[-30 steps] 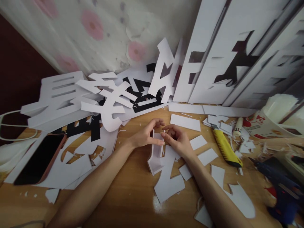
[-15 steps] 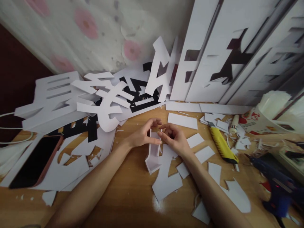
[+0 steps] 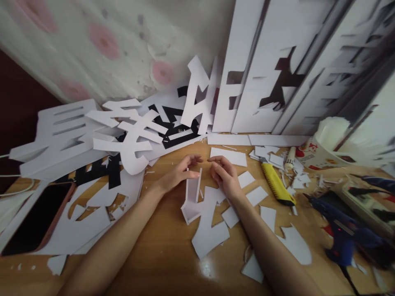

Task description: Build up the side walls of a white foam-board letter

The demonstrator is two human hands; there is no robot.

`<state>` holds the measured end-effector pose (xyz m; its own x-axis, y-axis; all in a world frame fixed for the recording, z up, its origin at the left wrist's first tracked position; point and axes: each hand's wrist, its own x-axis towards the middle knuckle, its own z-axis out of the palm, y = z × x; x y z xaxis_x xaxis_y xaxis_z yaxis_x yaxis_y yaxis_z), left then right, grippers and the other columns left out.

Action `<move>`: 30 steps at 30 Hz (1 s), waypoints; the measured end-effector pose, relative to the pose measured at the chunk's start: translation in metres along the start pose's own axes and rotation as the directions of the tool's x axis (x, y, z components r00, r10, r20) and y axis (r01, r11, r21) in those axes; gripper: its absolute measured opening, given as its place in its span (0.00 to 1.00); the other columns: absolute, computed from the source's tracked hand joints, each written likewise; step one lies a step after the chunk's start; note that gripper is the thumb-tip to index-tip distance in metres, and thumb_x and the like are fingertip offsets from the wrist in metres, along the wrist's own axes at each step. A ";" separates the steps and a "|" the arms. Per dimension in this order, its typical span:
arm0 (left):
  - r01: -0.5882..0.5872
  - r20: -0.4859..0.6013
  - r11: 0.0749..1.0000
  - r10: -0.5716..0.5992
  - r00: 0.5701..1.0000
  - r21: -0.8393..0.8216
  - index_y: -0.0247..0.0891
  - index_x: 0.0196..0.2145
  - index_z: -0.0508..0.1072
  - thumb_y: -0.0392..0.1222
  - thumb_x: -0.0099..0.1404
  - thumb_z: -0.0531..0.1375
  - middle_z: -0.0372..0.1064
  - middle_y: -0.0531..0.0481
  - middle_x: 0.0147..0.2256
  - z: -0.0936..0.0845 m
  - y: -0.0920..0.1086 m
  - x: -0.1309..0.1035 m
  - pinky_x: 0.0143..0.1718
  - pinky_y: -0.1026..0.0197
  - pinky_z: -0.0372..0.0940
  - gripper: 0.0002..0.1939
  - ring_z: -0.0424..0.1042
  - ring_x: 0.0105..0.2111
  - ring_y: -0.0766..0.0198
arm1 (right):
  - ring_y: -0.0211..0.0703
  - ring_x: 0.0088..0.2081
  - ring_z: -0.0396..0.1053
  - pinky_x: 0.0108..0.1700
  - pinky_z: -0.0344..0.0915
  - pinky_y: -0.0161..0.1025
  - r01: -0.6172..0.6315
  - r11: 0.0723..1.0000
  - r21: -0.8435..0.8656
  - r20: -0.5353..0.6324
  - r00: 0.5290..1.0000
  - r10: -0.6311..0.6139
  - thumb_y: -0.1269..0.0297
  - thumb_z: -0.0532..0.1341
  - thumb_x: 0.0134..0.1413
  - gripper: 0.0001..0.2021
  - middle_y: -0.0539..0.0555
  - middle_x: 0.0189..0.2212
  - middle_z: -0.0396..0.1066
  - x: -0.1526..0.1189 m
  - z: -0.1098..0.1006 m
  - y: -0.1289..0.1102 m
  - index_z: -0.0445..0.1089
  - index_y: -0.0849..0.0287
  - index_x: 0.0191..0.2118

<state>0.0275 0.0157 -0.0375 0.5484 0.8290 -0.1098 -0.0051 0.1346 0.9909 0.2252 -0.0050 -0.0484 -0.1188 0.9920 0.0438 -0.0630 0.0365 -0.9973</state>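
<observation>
A white foam-board piece (image 3: 194, 193), shaped like a bent channel with thin upright walls, stands on the wooden table in front of me. My left hand (image 3: 180, 173) is at its far end, the thumb laid across the left wall and the fingers curved behind it. To the right, a small gap separates my right hand (image 3: 224, 174) from the piece. Its fingers are loosely bent, the thumb a little off the forefinger, and I see nothing in them. Beside the channel lies a flat white cut-out (image 3: 211, 230).
Cut white letters (image 3: 134, 144) pile up at the back left, near a phone (image 3: 38, 218). Letter-cut boards (image 3: 259, 82) lean at the back right. A yellow utility knife (image 3: 277, 183), a paper tub (image 3: 319, 152) and a blue glue gun (image 3: 342, 230) lie right, among foam scraps (image 3: 257, 195).
My right hand has come away from the channel piece, leaving a gap. My left hand stays at its far end. The whole view has shifted a little to the right.
</observation>
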 end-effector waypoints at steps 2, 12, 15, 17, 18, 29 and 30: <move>-0.016 -0.002 0.999 0.016 1.000 -0.034 0.43 0.58 0.65 0.46 0.60 0.64 0.62 0.42 0.61 -0.001 -0.002 0.001 0.68 0.44 0.46 0.28 0.56 0.66 0.49 | 0.34 0.20 0.50 0.23 0.48 0.35 0.004 0.999 0.032 -0.013 1.000 -0.004 0.44 0.62 0.57 0.19 0.41 0.19 0.54 0.001 -0.001 0.002 0.66 0.55 0.42; -0.022 -0.021 0.997 0.024 1.000 0.069 0.46 0.58 0.65 0.43 0.55 0.68 0.64 0.44 0.62 0.000 0.004 -0.003 0.68 0.43 0.44 0.34 0.56 0.66 0.48 | 0.30 0.20 0.52 0.23 0.52 0.32 0.033 0.998 0.053 -0.037 0.999 -0.031 0.46 0.63 0.60 0.18 0.40 0.20 0.55 0.001 -0.001 0.002 0.67 0.58 0.39; -0.045 -0.029 0.995 0.048 0.998 0.089 0.45 0.59 0.65 0.42 0.56 0.67 0.64 0.43 0.62 0.000 0.001 -0.004 0.67 0.44 0.46 0.33 0.56 0.66 0.49 | 0.30 0.19 0.52 0.22 0.52 0.31 0.030 0.999 0.030 0.008 1.000 -0.031 0.51 0.66 0.58 0.15 0.40 0.20 0.56 -0.001 -0.002 0.001 0.69 0.59 0.40; -0.066 -0.033 0.994 0.069 0.997 0.086 0.45 0.58 0.66 0.42 0.57 0.66 0.63 0.44 0.62 0.000 -0.002 -0.004 0.67 0.46 0.47 0.31 0.57 0.66 0.49 | 0.29 0.19 0.53 0.22 0.53 0.30 0.035 0.999 0.029 -0.009 0.999 -0.035 0.53 0.65 0.61 0.14 0.40 0.21 0.57 -0.001 -0.003 0.005 0.69 0.59 0.41; -0.071 -0.032 0.994 0.073 0.997 0.084 0.45 0.58 0.66 0.41 0.58 0.65 0.63 0.44 0.62 -0.001 -0.004 -0.004 0.67 0.46 0.48 0.30 0.57 0.66 0.50 | 0.29 0.19 0.53 0.21 0.54 0.30 0.035 0.999 0.031 -0.027 0.999 -0.034 0.53 0.63 0.63 0.14 0.41 0.22 0.58 0.000 -0.004 0.007 0.68 0.60 0.43; -0.071 -0.076 0.994 0.064 0.995 -0.085 0.41 0.53 0.69 0.46 0.56 0.66 0.68 0.42 0.58 0.003 -0.004 0.000 0.67 0.47 0.48 0.27 0.61 0.63 0.48 | 0.30 0.23 0.64 0.25 0.65 0.31 -0.086 0.989 -0.118 -0.070 0.995 0.078 0.50 0.57 0.68 0.17 0.47 0.29 0.69 0.010 -0.004 0.028 0.70 0.61 0.42; -0.080 -0.081 0.993 0.073 0.994 -0.087 0.41 0.53 0.70 0.47 0.57 0.65 0.69 0.42 0.58 0.003 -0.004 0.001 0.67 0.46 0.48 0.26 0.61 0.63 0.48 | 0.31 0.24 0.65 0.26 0.66 0.32 -0.091 0.984 -0.155 -0.076 0.994 0.080 0.50 0.58 0.68 0.17 0.47 0.30 0.69 0.009 -0.003 0.027 0.70 0.61 0.42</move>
<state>0.0306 0.0138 -0.0416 0.4770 0.8778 -0.0432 -0.1217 0.1146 0.9859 0.2252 0.0049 -0.0755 -0.0477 0.9980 -0.0404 0.1029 -0.0354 -0.9941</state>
